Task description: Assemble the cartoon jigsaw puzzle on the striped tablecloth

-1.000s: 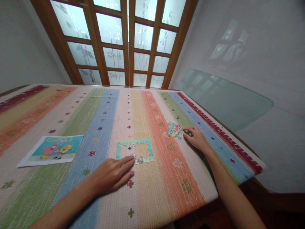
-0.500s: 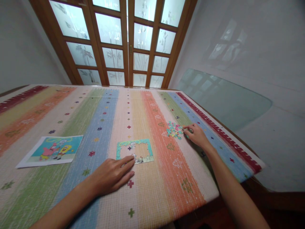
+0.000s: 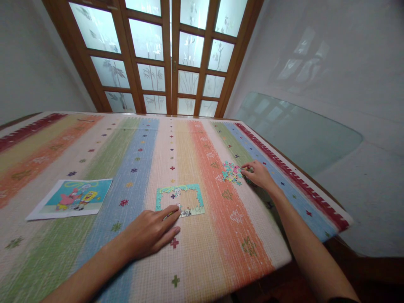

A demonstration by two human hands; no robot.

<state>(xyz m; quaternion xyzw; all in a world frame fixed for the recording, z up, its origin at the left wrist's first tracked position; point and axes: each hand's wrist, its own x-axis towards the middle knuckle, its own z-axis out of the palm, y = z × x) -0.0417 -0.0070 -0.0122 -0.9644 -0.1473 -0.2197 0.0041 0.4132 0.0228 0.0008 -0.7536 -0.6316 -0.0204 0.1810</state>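
My left hand (image 3: 154, 229) lies flat with its fingers stretched out. Its fingertips rest on the lower left edge of a partly joined jigsaw puzzle (image 3: 197, 194), covering part of that border. The puzzle has a turquoise and pale frame of pieces, and the tablecloth shows through its middle. To the right, a heap of loose puzzle pieces (image 3: 231, 172) in turquoise, pink and yellow lies on the cloth. At the heap's right edge my right hand (image 3: 257, 173) has thumb and forefinger pinched together; whatever is between them is too small to make out.
A printed cartoon picture (image 3: 74, 197) lies on the left. A striped, patterned tablecloth (image 3: 202, 261) covers the table, whose near right edge drops off below my right forearm. Beyond stand wooden doors with frosted panes (image 3: 151, 78); a pale wall (image 3: 347, 75) is on the right.
My right hand has drawn slightly back and up at the heap's edge, its fingers closing into a pinch. The left hand stays on the puzzle. The view has shifted slightly.
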